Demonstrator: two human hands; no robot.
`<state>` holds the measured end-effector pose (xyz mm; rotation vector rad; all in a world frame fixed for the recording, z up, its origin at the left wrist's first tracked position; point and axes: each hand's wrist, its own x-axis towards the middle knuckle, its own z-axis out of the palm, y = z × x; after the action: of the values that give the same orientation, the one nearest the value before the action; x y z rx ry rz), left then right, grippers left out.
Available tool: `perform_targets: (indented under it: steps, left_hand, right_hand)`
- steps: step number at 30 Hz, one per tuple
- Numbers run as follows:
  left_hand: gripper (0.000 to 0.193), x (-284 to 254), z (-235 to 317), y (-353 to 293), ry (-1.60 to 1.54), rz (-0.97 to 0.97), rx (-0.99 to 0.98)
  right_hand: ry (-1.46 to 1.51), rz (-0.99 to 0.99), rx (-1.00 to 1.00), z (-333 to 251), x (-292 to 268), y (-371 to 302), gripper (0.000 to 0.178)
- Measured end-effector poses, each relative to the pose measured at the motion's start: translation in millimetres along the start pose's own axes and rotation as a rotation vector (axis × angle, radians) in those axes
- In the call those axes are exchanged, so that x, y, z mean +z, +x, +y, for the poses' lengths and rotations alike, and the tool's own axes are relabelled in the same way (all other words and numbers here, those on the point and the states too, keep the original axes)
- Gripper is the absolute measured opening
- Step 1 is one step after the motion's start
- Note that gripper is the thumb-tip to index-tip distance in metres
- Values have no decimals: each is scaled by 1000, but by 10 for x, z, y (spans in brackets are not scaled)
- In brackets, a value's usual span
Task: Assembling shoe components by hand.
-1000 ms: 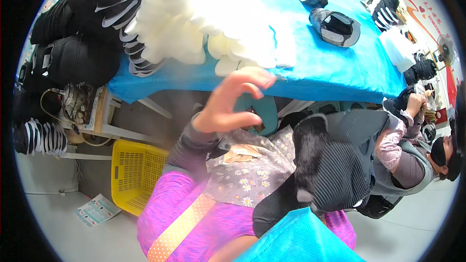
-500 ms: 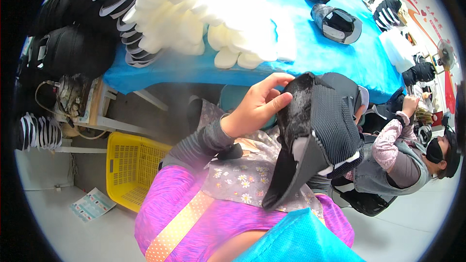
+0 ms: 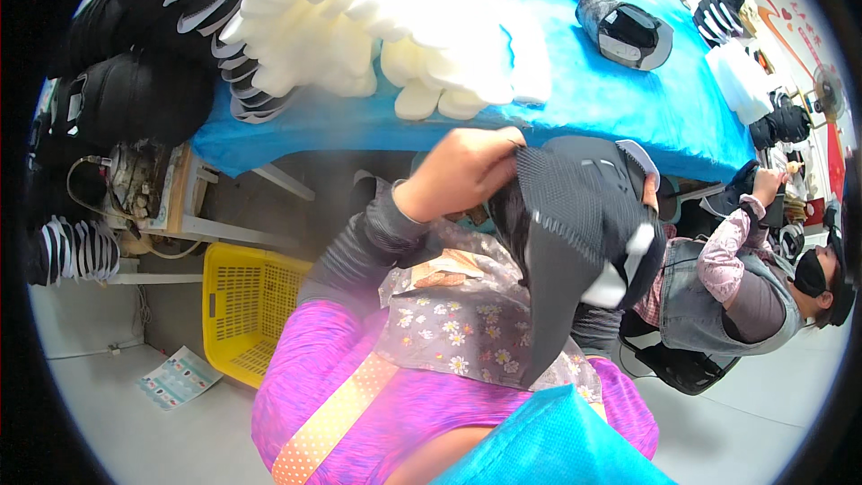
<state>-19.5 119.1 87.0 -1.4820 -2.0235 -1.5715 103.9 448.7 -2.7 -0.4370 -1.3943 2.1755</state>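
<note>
A black cap [image 3: 575,207] with a ribbed fabric band hangs tilted over my lap, in front of my chest. My left hand [image 3: 460,172] pinches the edge of its ribbed band at the upper left, thumb and fingers closed. Around the far right side of the cap, only a bit of my right hand [image 3: 650,189] shows, holding it from behind; most of those fingers are hidden. The stiff dark brim points down toward my apron [image 3: 449,332]. White padding [image 3: 606,287] pokes out at the cap's lower opening.
A blue-covered table [image 3: 628,112] stands ahead, bearing a heap of white foam pads [image 3: 422,45] and several caps [image 3: 624,31]. Black pieces pile up at the left. A yellow basket [image 3: 242,305] sits on the floor at left. Another person [image 3: 736,287] works at the right.
My left hand has gone from resting spread on the furry lining to pinching the ribbed edge. The cap has turned, so its outer band faces me more and the furry lining is mostly hidden.
</note>
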Motion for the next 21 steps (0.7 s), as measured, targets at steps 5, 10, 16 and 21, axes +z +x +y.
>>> perform_targets:
  steps: [5,10,16,21]
  left_hand:
    - [11,-212,-25,9,166,232,-179]
    - [25,-62,-55,-41,-340,112,-418]
    - [57,110,-131,-342,-722,-16,-415]
    - [50,452,-331,-504,-847,-66,-566]
  right_hand:
    - [-536,363,-454,-343,-6,8,42]
    - [-143,189,-352,-351,62,121,43]
    - [-1,254,-432,-490,333,-86,47]
    - [52,262,-434,-517,300,-79,49]
